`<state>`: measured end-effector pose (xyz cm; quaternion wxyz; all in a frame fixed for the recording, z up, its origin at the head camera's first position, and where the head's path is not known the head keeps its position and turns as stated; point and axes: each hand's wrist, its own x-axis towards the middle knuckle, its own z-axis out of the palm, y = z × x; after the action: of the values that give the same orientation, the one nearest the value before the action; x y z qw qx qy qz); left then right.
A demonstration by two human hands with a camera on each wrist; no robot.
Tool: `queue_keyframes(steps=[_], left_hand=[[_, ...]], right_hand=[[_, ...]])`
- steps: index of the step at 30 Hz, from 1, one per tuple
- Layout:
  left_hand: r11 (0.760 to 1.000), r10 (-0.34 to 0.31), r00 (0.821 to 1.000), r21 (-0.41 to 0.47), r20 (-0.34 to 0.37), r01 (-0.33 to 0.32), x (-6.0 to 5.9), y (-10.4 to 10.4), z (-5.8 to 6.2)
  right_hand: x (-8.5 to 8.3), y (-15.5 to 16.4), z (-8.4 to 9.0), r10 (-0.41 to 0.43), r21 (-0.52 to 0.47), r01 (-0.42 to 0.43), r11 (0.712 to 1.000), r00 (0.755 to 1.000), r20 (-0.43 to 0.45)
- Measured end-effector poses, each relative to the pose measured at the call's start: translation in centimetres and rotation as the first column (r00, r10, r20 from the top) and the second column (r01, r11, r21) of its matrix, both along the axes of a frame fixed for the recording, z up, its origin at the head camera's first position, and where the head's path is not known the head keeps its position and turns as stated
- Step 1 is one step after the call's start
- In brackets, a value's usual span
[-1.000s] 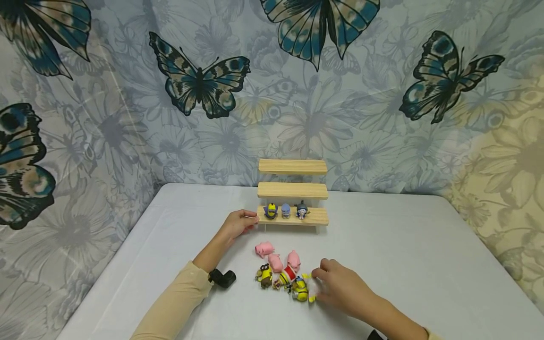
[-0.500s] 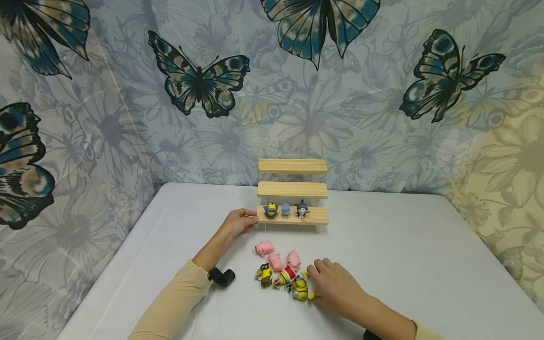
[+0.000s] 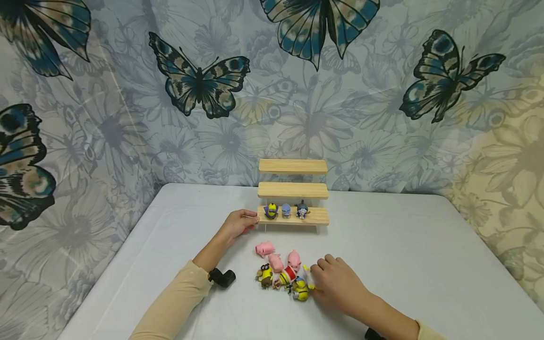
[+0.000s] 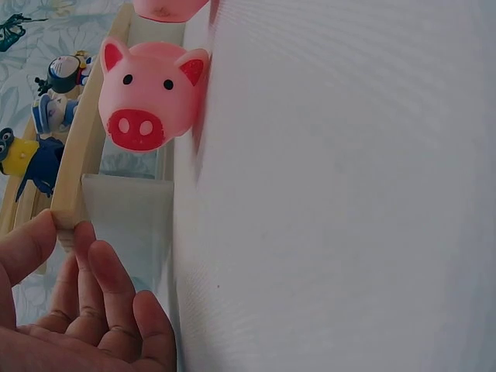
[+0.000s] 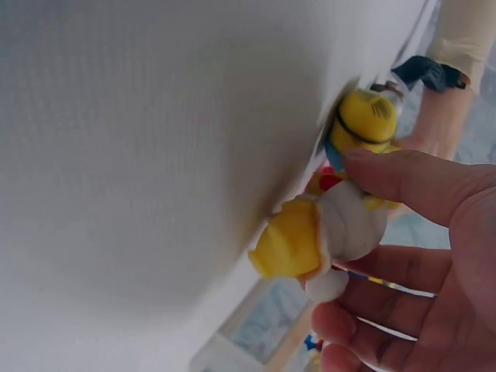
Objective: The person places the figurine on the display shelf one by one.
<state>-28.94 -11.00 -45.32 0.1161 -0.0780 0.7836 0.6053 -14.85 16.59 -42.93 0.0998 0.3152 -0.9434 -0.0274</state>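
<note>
My left hand pinches the left end of the lowest plank of a three-tier wooden display stand. In the left wrist view its thumb presses the top edge of the plank, with fingers below. Three small figurines stand on that plank: a yellow one in a dark cape, a grey-blue one and a dark-hatted one. My right hand holds a white-and-yellow toy figure between thumb and fingers, close over the table. A yellow goggled figurine lies right beside it.
Three pink toy pigs lie in front of the stand. Near them are a red-and-yellow striped figurine and a yellow-and-brown one. A butterfly-print cloth hangs behind the white table.
My right hand has moved slightly left and its fingers have closed round the white-and-yellow toy figure. The left hand stays at the stand.
</note>
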Motion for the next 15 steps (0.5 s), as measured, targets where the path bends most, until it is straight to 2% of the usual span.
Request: queue_keyframes(steps=[8, 15], left_hand=[[1.000, -0.002, 1.000, 0.007, -0.003, 0.002, 0.05, 0.06, 0.32], [1.000, -0.003, 1.000, 0.003, 0.004, 0.003, 0.03, 0.07, 0.22]], right_hand=[[-0.39, 0.78, 0.08, 0.022, -0.121, -0.024, 0.992, 1.000, -0.014], [-0.66, 0.93, -0.16, 0.038, -0.119, -0.039, 0.992, 0.999, -0.011]])
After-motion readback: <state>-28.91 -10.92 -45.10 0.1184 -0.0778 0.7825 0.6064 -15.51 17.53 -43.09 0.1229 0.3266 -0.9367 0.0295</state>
